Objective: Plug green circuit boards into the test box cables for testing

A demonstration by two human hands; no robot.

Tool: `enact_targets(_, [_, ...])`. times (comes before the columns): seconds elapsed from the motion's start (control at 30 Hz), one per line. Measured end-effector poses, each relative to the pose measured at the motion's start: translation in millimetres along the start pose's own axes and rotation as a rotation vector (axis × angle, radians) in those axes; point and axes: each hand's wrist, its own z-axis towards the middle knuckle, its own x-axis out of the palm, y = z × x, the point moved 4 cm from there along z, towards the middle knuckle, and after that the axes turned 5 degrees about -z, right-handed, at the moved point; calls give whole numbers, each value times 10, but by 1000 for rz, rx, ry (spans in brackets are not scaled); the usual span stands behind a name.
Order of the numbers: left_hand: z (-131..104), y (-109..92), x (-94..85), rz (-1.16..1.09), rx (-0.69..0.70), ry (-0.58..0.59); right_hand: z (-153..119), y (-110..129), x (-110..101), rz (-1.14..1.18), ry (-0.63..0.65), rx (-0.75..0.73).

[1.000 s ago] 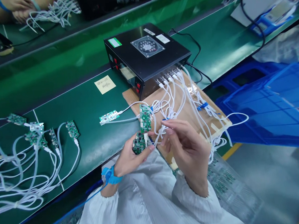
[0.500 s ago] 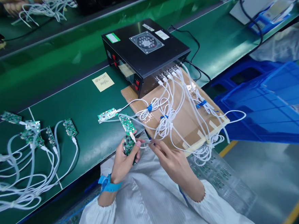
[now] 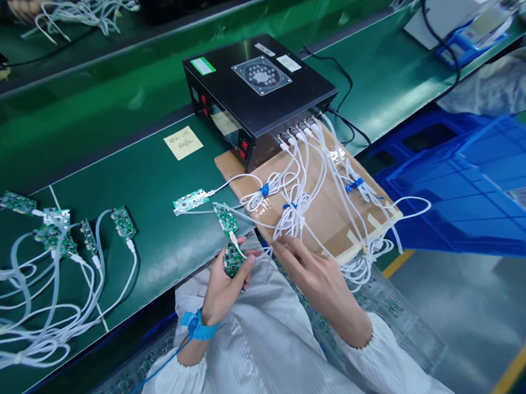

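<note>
My left hand [image 3: 228, 283], with a blue wrist strap [image 3: 200, 326], is closed around a small green circuit board [image 3: 232, 260], thumb across its lower edge. Just beyond it another circuit board [image 3: 225, 219] lies at the bench edge, with a white plug [image 3: 234, 237] at its near end. My right hand [image 3: 311, 274] is at the near left of the cardboard, fingers curled at a white cable [image 3: 267, 254] beside the tied cables; the fingertips are partly hidden. A third board [image 3: 191, 201] lies farther left on the bench, with a white cable plugged in.
A black box [image 3: 259, 89] with a fan and red switches stands on cardboard [image 3: 328, 222], white cables [image 3: 295, 207] plugged into its side. Several cabled boards [image 3: 123, 223] lie left. A yellow note [image 3: 183, 143] is on the bench [image 3: 145, 181]; a blue bin [image 3: 478, 188] stands right.
My right hand has moved right, away from my left hand and towards the tied cables. The left hand has shifted slightly right, still holding the circuit board.
</note>
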Motion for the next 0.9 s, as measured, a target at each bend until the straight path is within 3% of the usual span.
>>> enact_targets(0.23, [-11,58,88,21,-4,-59,-28,-158,-45,118,45,15])
enact_targets(0.5, [-77,143,179,-13,-89,30,-70,-287,-83,332,34,118])
enact_targets(0.73, [-136,175,153,70,-59,10,-19,-352,-135,379,69,138])
enact_targets(0.9, [-195,267,98,107,-79,30,74,-463,-159,701,47,152])
